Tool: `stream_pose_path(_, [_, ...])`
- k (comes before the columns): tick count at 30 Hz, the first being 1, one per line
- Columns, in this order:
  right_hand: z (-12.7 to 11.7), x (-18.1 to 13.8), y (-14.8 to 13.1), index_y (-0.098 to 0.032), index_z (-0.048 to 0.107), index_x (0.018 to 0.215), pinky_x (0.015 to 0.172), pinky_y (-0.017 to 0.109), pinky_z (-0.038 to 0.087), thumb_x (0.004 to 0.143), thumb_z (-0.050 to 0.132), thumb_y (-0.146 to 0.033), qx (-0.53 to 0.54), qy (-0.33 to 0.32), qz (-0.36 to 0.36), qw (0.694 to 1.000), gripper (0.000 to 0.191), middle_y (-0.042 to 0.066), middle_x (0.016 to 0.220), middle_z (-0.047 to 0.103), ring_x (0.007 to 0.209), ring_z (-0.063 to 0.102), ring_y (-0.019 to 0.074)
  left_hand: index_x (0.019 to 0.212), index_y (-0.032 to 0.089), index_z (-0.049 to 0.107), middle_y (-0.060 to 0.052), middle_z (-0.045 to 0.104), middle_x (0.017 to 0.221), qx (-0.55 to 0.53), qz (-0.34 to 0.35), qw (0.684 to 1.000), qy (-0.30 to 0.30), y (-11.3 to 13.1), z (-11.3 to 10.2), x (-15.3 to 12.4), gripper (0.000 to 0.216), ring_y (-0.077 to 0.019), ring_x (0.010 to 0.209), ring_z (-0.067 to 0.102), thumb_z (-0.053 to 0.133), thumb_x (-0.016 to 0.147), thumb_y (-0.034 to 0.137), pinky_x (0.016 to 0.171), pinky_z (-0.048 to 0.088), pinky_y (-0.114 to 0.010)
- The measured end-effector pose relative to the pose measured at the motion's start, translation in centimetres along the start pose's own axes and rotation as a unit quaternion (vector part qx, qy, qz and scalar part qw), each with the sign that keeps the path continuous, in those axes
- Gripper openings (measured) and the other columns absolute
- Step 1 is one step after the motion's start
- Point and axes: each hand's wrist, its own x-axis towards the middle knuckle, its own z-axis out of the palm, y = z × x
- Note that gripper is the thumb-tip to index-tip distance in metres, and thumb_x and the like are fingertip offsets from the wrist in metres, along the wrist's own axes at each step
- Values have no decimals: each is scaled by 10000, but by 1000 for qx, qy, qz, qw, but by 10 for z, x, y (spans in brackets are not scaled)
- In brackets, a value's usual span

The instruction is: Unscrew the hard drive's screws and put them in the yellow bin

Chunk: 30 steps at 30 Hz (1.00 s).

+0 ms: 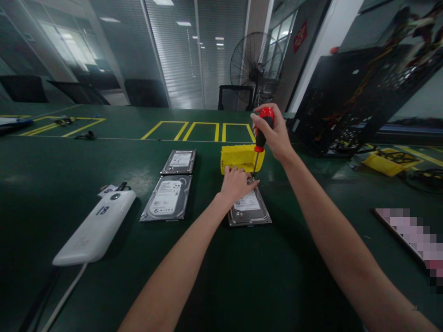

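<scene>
In my right hand [273, 131] is a red and black screwdriver [263, 131], held upright with its shaft pointing down. Its tip reaches the far end of a hard drive [249, 210] lying label up on the green table; my fingers hide the exact contact. My left hand [237, 184] lies across that same end, thumb towards the right edge and fingers over the far side, gripping the drive. Just behind it stands a yellow plastic bin [238, 157]. To the left, two more hard drives lie in line, a nearer one [168, 198] and a farther one [179, 161].
A white device marked 18 [100, 226] with a cable lies at left. On the right are a pixelated flat object [408, 235], a yellow tray [389, 162] with dark cables, and an open black computer case [332, 101]. Yellow tape outlines [202, 123] mark the table's far side.
</scene>
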Motion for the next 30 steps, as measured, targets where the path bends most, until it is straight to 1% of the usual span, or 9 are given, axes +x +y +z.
stream_pose_path(4, [0,3,10,-317,393,1106,654,390,557,762,580,-601,17,-10,15,1000,484,10,885,603,830,647,201,982,171,704,-98,674,983,6,2,1000,10,-1,2,0,458,-291,980,550,434,905,532,857,323,-449])
stream_pose_path(7, [1,3,14,-324,372,1116,644,393,559,761,570,-612,18,-9,19,1000,498,14,903,613,840,658,210,989,166,702,-101,674,985,4,1,1000,6,-1,3,1,468,-292,983,550,429,905,537,855,322,-445])
stream_pose_path(10, [2,2,13,-322,357,1102,609,371,551,736,609,-599,26,4,27,999,524,-3,847,609,787,659,198,979,172,703,-98,673,983,2,3,1000,4,-2,3,1,463,-287,975,553,422,908,533,856,320,-444])
stream_pose_path(14, [3,2,6,-298,375,1019,559,303,516,721,638,-584,59,19,50,997,490,-27,782,577,676,626,146,997,176,697,-93,671,989,-1,5,1000,5,-3,3,1,468,-279,969,555,417,906,541,856,324,-440])
stream_pose_path(17, [0,4,-1,-264,422,918,554,275,496,721,620,-604,96,4,74,993,440,-18,786,567,643,593,118,989,169,698,-96,671,990,1,6,1000,2,-3,3,1,468,-281,968,554,423,905,538,853,325,-441])
stream_pose_path(21, [-2,6,-4,-254,480,908,527,267,460,716,578,-653,124,-12,94,988,454,-7,770,560,624,567,115,995,164,694,-100,670,1001,-1,11,1000,3,-3,4,1,470,-282,977,550,420,909,536,853,318,-438])
stream_pose_path(26, [-1,5,-4,-262,445,847,463,243,373,700,621,-631,119,38,102,987,434,-43,663,512,527,491,89,987,174,695,-93,670,1003,-2,14,1000,11,-4,6,1,455,-277,971,551,423,911,530,854,317,-440])
stream_pose_path(28, [-3,5,-7,-248,439,790,444,237,355,692,647,-606,133,40,114,984,426,-51,632,495,491,460,77,993,173,695,-93,668,1008,-4,16,1000,8,-4,5,1,447,-276,972,551,426,912,521,852,321,-437])
stream_pose_path(30, [-6,5,-12,-234,441,738,431,235,352,691,659,-586,156,24,130,979,416,-53,614,487,471,445,69,980,175,700,-96,669,1000,1,13,1000,6,-3,4,1,440,-282,970,549,435,908,518,845,325,-440])
